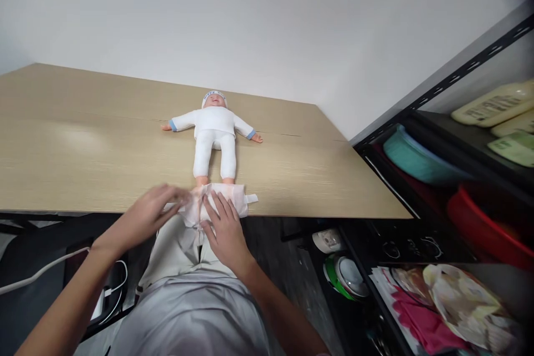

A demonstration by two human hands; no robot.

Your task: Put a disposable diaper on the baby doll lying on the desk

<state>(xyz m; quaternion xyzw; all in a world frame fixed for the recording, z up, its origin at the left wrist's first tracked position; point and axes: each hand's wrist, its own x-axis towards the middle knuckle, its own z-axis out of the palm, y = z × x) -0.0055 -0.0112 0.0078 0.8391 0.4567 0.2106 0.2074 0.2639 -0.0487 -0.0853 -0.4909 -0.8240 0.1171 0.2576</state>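
Observation:
A baby doll [214,122] in a white outfit and white cap lies on its back on the table, arms spread and feet toward me. By its feet, at the table's near edge, is a pale pink-white diaper [240,196] with a white tab sticking out at its right end. My right hand [225,228] rests on the diaper with its fingers apart. Over the diaper's left end is my left hand [164,206]; its fingertips are smeared by motion, so their grip cannot be made out.
The wooden table [83,167] runs back to a white wall. To the right, a black shelf holds a teal basin [417,156], a red basin [488,228], bottles [492,103] and plastic bags [463,300]. A white cable [45,272] hangs by a black chair at lower left.

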